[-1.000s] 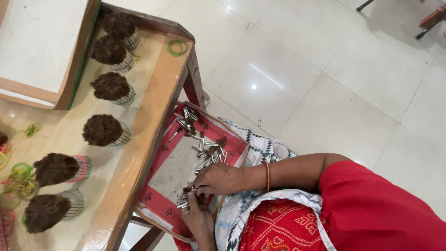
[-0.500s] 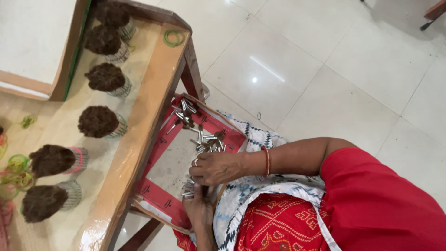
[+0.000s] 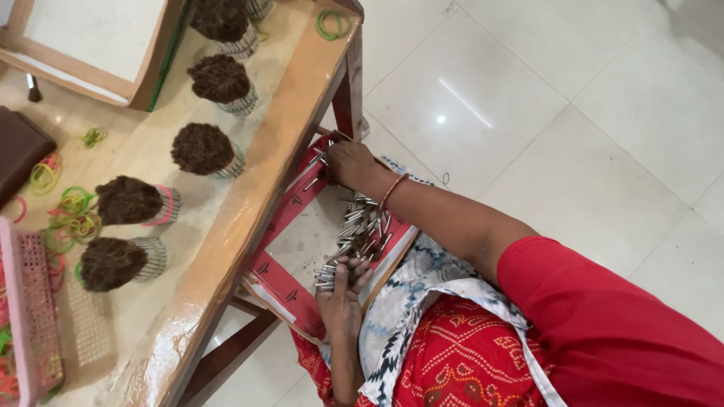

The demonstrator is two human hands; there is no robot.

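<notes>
Both hands [image 3: 341, 290] among metal pins [image 3: 360, 230]

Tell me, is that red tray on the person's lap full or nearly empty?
Partly filled. Small metal pins lie heaped along one side of the red tray, while much of its pale floor shows bare.

The right hand's [image 3: 348, 160] fingertips were hidden among the pins [image 3: 360, 230] at the far corner of the tray [image 3: 280, 280], so its grip could not be told. The left hand [image 3: 341, 292] covered part of a pin bundle; its wrist ran off the bottom edge. The tray's left side lay hidden under the table [image 3: 249, 196]. The basket [image 3: 30, 316] and the topmost brush [image 3: 220, 19] were cut off by the picture's edges.
</notes>
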